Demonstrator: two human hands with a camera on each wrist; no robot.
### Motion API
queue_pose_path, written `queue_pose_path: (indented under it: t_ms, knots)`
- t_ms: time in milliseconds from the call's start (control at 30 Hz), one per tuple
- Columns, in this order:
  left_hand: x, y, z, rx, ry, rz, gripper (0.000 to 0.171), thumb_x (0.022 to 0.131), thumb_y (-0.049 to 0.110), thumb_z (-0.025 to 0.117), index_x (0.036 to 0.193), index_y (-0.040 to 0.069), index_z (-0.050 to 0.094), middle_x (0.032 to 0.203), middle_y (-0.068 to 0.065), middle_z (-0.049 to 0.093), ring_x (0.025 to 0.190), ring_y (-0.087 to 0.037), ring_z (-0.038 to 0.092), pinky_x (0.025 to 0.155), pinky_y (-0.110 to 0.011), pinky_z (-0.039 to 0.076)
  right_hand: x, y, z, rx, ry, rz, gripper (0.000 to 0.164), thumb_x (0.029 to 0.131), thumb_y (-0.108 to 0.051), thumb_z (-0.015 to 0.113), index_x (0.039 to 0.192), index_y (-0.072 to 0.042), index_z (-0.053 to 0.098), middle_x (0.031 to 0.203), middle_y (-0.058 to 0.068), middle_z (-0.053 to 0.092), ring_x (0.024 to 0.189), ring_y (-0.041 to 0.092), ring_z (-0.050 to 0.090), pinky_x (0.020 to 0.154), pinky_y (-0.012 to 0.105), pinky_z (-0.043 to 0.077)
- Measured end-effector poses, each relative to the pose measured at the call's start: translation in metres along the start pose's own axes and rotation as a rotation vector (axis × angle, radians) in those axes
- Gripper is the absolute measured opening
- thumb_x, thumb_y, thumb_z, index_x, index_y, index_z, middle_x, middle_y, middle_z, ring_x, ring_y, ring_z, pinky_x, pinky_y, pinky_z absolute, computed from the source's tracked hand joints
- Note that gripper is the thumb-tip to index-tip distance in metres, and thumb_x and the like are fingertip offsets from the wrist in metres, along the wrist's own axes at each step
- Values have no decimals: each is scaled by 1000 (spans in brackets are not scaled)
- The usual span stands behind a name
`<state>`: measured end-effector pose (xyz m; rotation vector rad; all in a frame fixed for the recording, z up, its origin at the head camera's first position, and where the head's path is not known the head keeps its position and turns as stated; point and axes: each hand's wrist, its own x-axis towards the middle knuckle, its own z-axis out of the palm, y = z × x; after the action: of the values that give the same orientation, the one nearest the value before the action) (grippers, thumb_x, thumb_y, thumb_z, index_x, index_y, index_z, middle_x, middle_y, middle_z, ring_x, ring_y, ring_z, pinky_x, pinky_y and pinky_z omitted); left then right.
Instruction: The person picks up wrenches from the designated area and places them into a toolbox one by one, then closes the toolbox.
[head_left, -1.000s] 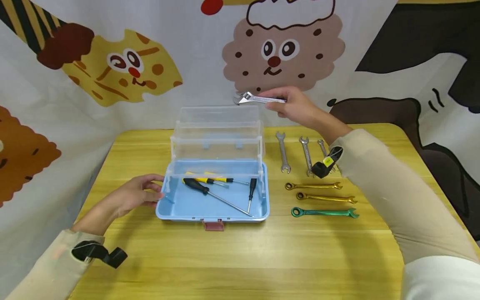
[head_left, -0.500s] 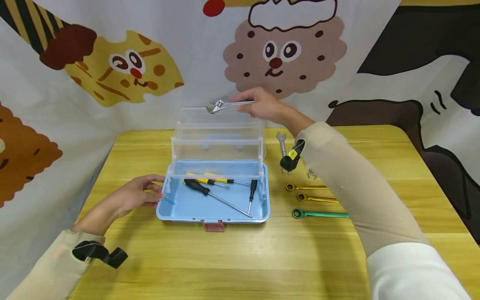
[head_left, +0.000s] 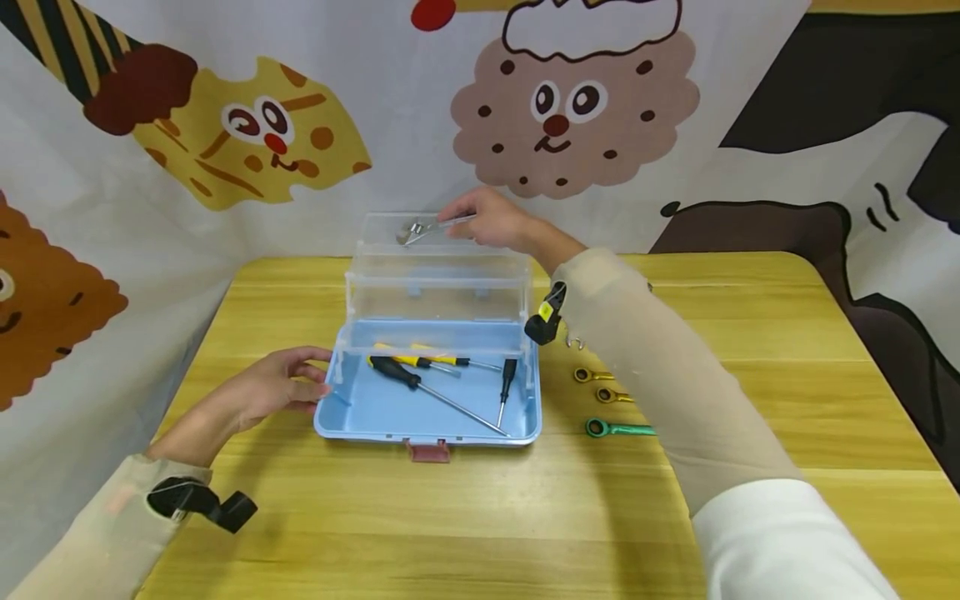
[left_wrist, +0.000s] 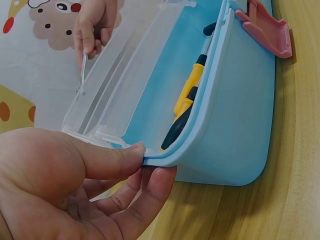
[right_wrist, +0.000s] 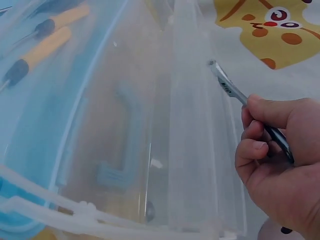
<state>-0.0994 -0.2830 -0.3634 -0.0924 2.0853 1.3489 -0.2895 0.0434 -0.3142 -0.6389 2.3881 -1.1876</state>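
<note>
Your right hand [head_left: 491, 223] is pinching the silver adjustable wrench [head_left: 420, 229] by its handle, top centre of the head view, over the clear top tray [head_left: 438, 250] of the blue plastic toolbox [head_left: 427, 408]. I'd lower it flat and gently. Your left hand [head_left: 277, 385] grips the box's left rim, so keep bracing.

Green ratchet wrench [head_left: 619, 429] and two gold ratchet wrenches [head_left: 604, 385] on the wooden desk [head_left: 750, 333], cartoon-printed backdrop cloth [head_left: 247, 133] behind
</note>
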Motion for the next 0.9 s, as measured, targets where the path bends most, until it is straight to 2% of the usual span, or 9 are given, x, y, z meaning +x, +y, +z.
queue_pose_path:
  t_ms: [267, 400, 600, 900]
  knots:
    - [0, 0, 1, -1, 7, -2, 57, 101, 0, 60, 150, -10, 33, 115, -18, 54, 92, -22, 63, 80, -32, 59, 4, 2, 4, -143, 4, -27, 30, 100, -10, 65, 130, -6, 68, 139, 10, 62, 127, 23, 55, 106, 34, 46]
    - [0, -1, 1, -5, 6, 0, 58, 101, 0, 59, 150, -10, 32, 115, -18, 54, 92, -22, 64, 80, -31, 59, 3, 4, 4, -201, 0, -30, 31, 101, -9, 64, 131, -4, 67, 138, 12, 62, 126, 25, 56, 107, 35, 45]
    - [1, -1, 1, 2, 9, -6, 57, 101, 0, 60, 150, -10, 32, 114, -18, 54, 91, -22, 64, 80, -32, 59, 2, 7, 6, -232, -32, -19, 31, 104, -7, 57, 132, 1, 64, 136, 16, 63, 127, 27, 57, 107, 35, 45]
    - [1, -1, 0, -5, 0, -2, 58, 101, 1, 60, 150, -10, 31, 113, -17, 54, 92, -21, 63, 82, -33, 59, -3, 0, 8, -261, -31, -26, 31, 106, -9, 51, 132, 1, 65, 136, 15, 63, 129, 27, 55, 108, 37, 45]
